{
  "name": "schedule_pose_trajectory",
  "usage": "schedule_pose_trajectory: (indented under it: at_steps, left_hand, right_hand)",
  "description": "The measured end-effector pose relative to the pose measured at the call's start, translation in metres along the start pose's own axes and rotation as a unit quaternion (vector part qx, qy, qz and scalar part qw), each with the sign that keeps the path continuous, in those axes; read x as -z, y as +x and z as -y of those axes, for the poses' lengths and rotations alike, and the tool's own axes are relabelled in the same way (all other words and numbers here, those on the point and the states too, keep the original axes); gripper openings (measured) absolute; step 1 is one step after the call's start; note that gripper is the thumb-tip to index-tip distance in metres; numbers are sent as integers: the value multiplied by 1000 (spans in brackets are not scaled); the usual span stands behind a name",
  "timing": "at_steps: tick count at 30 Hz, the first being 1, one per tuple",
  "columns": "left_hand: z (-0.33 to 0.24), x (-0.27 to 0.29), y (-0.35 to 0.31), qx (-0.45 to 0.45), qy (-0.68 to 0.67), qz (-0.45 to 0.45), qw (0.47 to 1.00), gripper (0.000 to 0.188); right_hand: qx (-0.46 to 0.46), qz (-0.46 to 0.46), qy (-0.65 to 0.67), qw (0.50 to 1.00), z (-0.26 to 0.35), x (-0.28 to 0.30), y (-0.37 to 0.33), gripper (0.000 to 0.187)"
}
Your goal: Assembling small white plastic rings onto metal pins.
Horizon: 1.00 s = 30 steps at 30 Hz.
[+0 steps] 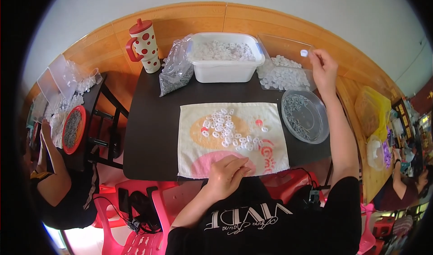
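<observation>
Out at the far right, my right hand (325, 67) is raised with thumb and fingertips pinched on a small white plastic piece (304, 53). It is above a clear shallow box (291, 41) holding a heap of white pieces (284, 76). My left hand (227, 174) rests at the near edge of a patterned cloth (187, 140), its fingers curled together; whatever may be in them is hidden. Just beyond it, several loose white two-holed pieces (221, 124) lie scattered on the cloth. Right of the cloth, a round clear tub (322, 127) contains small grey metal parts (296, 108).
A white tub (224, 72) full of small pieces stands at the back, beside a plastic bag of grey parts (173, 79) and a red-dotted tumbler (151, 47). Other people work at the left table (92, 102) and the right table (372, 185). A red chair (135, 241) is behind.
</observation>
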<state>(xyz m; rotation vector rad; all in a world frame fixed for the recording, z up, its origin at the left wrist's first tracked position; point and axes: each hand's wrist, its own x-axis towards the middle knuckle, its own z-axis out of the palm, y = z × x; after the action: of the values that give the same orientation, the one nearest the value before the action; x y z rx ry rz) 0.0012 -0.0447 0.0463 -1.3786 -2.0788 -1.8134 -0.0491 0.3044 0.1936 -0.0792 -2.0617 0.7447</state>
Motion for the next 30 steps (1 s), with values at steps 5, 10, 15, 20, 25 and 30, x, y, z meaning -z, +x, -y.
schedule_pose_trajectory:
  at_steps: [5, 10, 15, 20, 25, 30]
  left_hand:
    - [15, -4, -5, -22, 68, 11, 997, 23]
    - [15, -2, -5, 0, 77, 54, 996, 19]
    - [14, -7, 4, -18, 70, 58, 996, 16]
    - [12, -10, 7, 95, 12, 33, 995, 21]
    - [12, -25, 22, 227, -174, -39, 957, 28]
    - [12, -26, 26, 263, -243, -58, 932, 17]
  right_hand:
    - [-63, 218, 50, 973, 10, -29, -62, 4]
    - [75, 433, -124, 890, 25, -44, -136, 21]
    - [63, 394, -185, 898, 16, -47, -167, 32]
    - [72, 360, -146, 919, 22, -49, -180, 29]
    - [78, 329, 144, 930, 58, -47, -186, 25]
    - [27, 310, 261, 914, 58, -25, -173, 19]
